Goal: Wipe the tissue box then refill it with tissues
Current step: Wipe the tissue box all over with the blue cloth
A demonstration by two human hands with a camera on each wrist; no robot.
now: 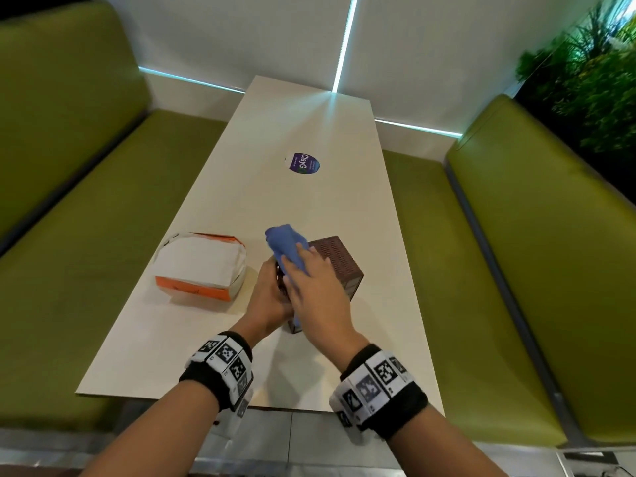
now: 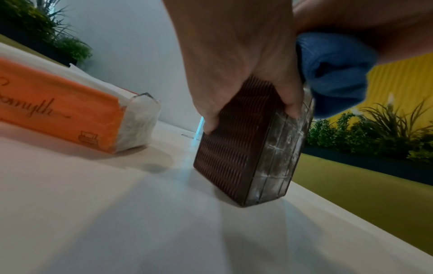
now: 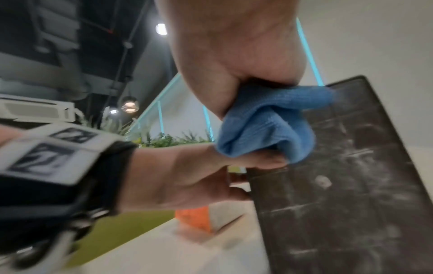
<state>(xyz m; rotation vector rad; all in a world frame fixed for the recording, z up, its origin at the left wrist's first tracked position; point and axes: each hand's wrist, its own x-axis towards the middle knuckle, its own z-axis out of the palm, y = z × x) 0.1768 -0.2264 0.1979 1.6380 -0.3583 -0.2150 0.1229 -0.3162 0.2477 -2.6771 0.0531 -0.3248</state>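
- Brown ribbed plastic tissue box [image 1: 339, 266] tipped up on one edge on the long white table [image 1: 309, 132], near the close end; seemingly stood that way to turn its cloudy, scuffed clear face [image 2: 281, 148] toward the cloth.
- Left hand [image 1: 266, 297] gripping the box from above, fingers curled over the upper edge, thumb on the ribbed side and fingertip [image 2: 291, 109] on the clear face; likely there to brace the box against the push of wiping.
- Right hand [image 1: 318, 287] clenched on a bunched blue microfibre cloth [image 1: 285, 247], pressing it against the top part of the box; folds of cloth spilling out below the palm in the right wrist view.
- Both forearms reaching forward and angled inward, hands meeting at the box, right hand overlapping the left; marker-printed wristbands [image 1: 223, 366] on both wrists.
- Orange-and-white soft pack of tissues [image 1: 201, 266] lying flat just to the left of the box, apart from it, within easy reach for the refill.
- Judged stage: wiping in progress, refilling not begun; dull smears visible on the clear face.
- Round purple sticker [image 1: 303, 163] farther up the table; green padded benches [image 1: 516, 235] on either side.
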